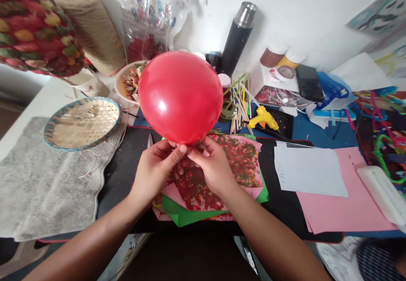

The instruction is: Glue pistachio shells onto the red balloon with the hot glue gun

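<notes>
A blown-up red balloon stands above my two hands, its neck end pointing down toward me. My left hand pinches the neck from the left, thumb pressed on it. From the right, my right hand closes its thumb and fingers on the same neck. The neck itself is mostly hidden by my fingers, so I cannot tell if it is knotted. Beneath my hands lie paint-daubed sheets in red, green and brown, with green paper under them, on a black mat.
Left are a woven basket, a grey cloth and a twine spool. Behind the balloon stands a black flask. A yellow glue gun lies beside thin sticks. Pink paper and a white sheet are right.
</notes>
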The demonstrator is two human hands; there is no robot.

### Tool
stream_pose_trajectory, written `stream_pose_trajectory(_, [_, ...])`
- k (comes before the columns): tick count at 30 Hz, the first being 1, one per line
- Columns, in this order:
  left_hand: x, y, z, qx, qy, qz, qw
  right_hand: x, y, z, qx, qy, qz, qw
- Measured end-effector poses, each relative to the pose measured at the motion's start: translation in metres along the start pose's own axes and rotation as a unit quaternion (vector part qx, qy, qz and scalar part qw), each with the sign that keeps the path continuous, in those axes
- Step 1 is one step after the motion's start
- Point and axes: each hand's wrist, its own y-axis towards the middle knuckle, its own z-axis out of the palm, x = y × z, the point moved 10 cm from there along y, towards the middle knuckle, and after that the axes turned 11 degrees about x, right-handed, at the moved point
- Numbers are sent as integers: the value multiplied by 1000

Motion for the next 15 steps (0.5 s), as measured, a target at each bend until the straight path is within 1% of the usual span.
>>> stream_pose_trajectory(3, [4,7,0,-10,-40,-7,999,1,3,0,2,-12,-1,1000])
stream_pose_trajectory(7, [10,16,6,13,-106,-37,994,5,5,1,10,-43,-24,999])
stream_pose_trajectory(11, [13,17,7,33,-156,-62,985,6,4,6,38,-55,-31,997])
stream_pose_trajectory(15, [14,14,2,36,-173,-53,983,9,1,18,77,-58,-36,995])
